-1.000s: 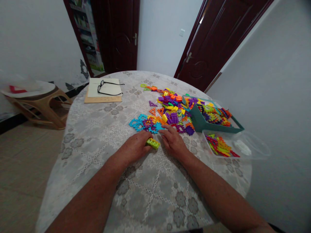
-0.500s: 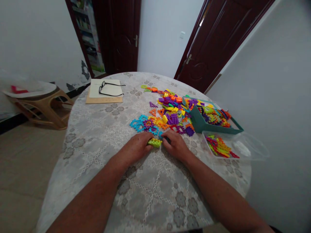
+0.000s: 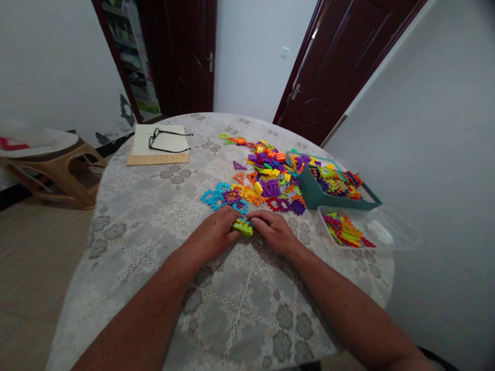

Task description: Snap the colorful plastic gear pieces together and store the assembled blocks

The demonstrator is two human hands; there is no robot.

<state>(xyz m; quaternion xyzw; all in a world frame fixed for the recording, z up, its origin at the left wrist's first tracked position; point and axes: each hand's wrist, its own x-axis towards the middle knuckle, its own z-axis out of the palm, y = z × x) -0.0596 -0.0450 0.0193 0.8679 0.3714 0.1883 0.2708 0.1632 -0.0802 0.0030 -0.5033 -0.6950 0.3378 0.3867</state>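
- Your left hand (image 3: 218, 228) is closed around a small green block (image 3: 243, 229) with a knobbly, toothed surface; some yellow shows along its upper side.
- Your right hand (image 3: 274, 232) meets the block's right end, thumb and fingers drawn narrow beside a strip of light-blue piece (image 3: 245, 220) along the block's far edge; you cannot tell from here whether those fingers pinch it.
- The block sits between your hands, just on your side of a heap of pieces (image 3: 266, 172): notched squares, open frames, triangles and ribbed rods in glossy, plastic-looking purple, orange, yellow and blue.
- To your right, a teal box (image 3: 340, 203) with straight walls holds more toothed pieces; nearer you, a clear tub (image 3: 350, 247) holds slim red, orange and lime strips.
- Under your forearms, a pale patterned tablecloth (image 3: 232, 319) with grey flower motifs covers the round-edged table.
- At the far left of the table, black-framed glasses (image 3: 170, 150) lie on cream paper (image 3: 176, 135).
- Beyond are two dark-red panelled doors (image 3: 178, 56), white walls and, at your left, a tan stool (image 3: 58, 172).
- A second ago your right hand lay at the heap's near edge by the light-blue square; now that square has left the heap, and blue shows against your block.
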